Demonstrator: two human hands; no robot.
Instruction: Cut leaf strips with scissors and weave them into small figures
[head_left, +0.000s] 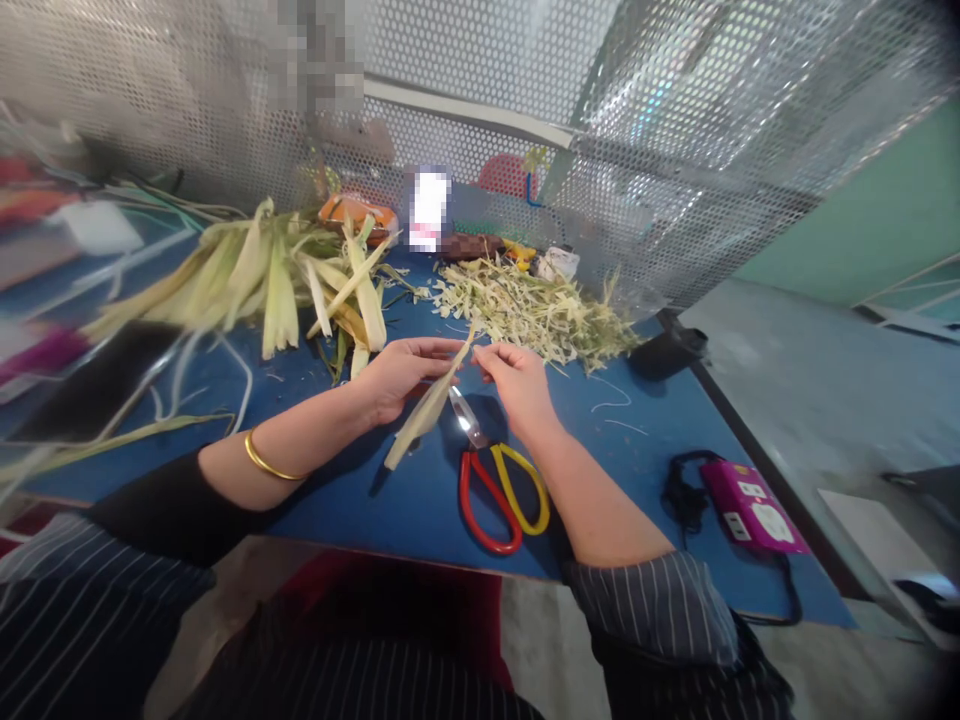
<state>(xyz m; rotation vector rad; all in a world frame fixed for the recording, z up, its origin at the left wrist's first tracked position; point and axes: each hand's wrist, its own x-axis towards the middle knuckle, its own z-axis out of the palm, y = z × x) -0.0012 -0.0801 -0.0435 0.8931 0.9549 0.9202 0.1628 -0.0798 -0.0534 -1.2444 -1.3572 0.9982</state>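
Note:
A pale corn husk strip (426, 412) slants over the blue table (345, 510), its upper tip between my two hands. My left hand (405, 378) holds it with the thumb and fingers. At the tip my right hand (516, 382) is pinched; whatever its fingertips grip is too small to make out. Scissors with one red and one yellow handle (491, 492) lie just below my hands, blades pointing up toward the husk.
Long husks (255, 275) pile at the back left, and shredded husk pieces (532, 305) at the back centre. A black cup-like holder (667, 352) is at the right edge. Nearer stands a magenta box (754, 507) with a black cable. Perforated metal sheeting (480, 60) rises behind.

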